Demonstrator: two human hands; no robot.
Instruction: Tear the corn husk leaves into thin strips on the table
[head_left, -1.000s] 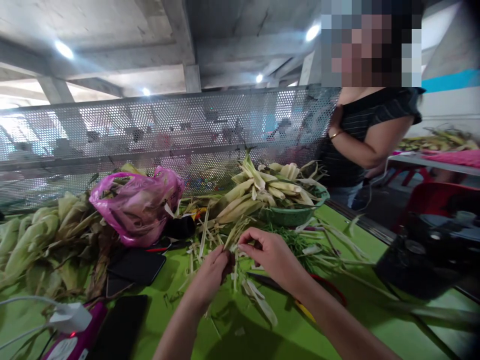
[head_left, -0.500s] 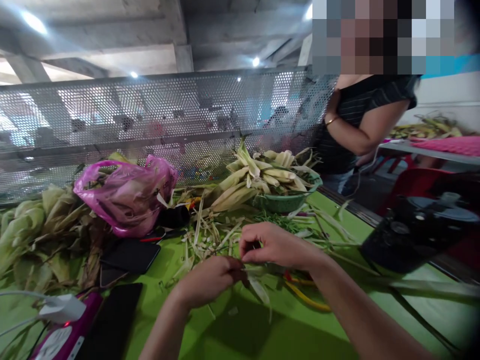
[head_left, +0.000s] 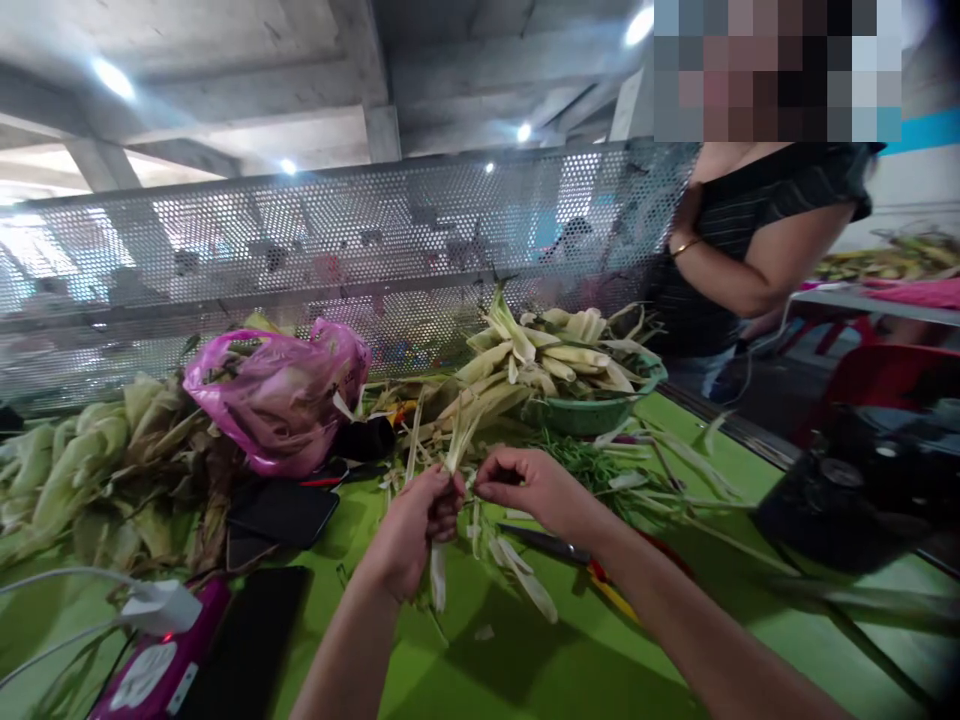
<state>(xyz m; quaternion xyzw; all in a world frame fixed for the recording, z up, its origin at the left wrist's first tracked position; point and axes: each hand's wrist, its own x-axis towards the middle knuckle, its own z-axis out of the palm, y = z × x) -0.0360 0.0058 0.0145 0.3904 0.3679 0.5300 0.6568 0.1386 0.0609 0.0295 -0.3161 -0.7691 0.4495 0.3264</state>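
My left hand [head_left: 424,528] is closed round a small bundle of pale corn husk strips [head_left: 463,430], which fan out above the fist, with one pale end hanging below it. Just to the right, my right hand [head_left: 529,485] has thumb and fingers pinched together beside the bundle; whatever is between them is too small to make out. Beneath my right wrist lies a pair of scissors [head_left: 546,543] with dark blades and red-yellow handles. Loose husk pieces [head_left: 525,578] lie on the green table [head_left: 480,680] below the hands.
A green basket [head_left: 592,413] heaped with husks stands behind my hands, near thin green strips [head_left: 589,470]. Leftward are a pink plastic bag [head_left: 281,400], a husk pile [head_left: 97,460], a phone [head_left: 247,635] and a power strip [head_left: 161,660]. A person [head_left: 757,240] stands beyond a perforated screen [head_left: 315,260].
Half a second ago my left hand was turned sideways and lower, touching the right. Now it is upright with the husk bundle pointing up, and the hands are slightly apart. The view has shifted a little.
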